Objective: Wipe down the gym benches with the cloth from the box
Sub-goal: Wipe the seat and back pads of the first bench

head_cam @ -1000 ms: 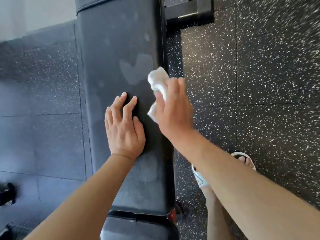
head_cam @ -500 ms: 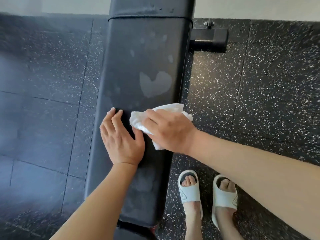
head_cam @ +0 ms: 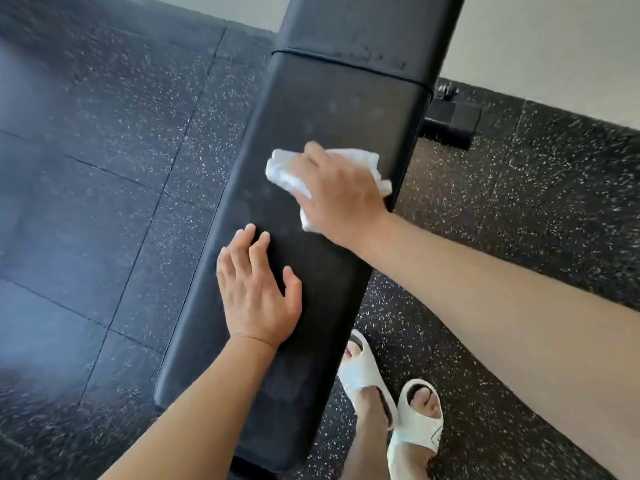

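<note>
Head view, cloth: white cloth [head_cam: 363,161], crumpled, lying on the black bench pad [head_cam: 332,109] about midway along, near the pad's right edge; blurred.
Right hand: right hand [head_cam: 341,199] laid over the cloth, pressing it down on the pad; fingers spread over the cloth, whether curled into it cannot be told through the blur.
Left hand: left hand [head_cam: 258,294] flat on the pad, released, fingers straight and slightly spread, holding nothing; sits nearer the body than the cloth, close to the pad's left edge.
Bench edges: bare pad beyond the cloth up to a cross seam [head_cam: 349,65], with a second pad section past it; left edge borders open floor.
Floor: dark speckled rubber tiles [head_cam: 104,150], wide free stretch left of the bench.
Right side: black frame foot [head_cam: 450,124] beside the pad; two feet in white slide sandals [head_cam: 412,427] just beside the pad's near right edge.
Far edge: pale wall [head_cam: 554,46] meeting the floor.
</note>
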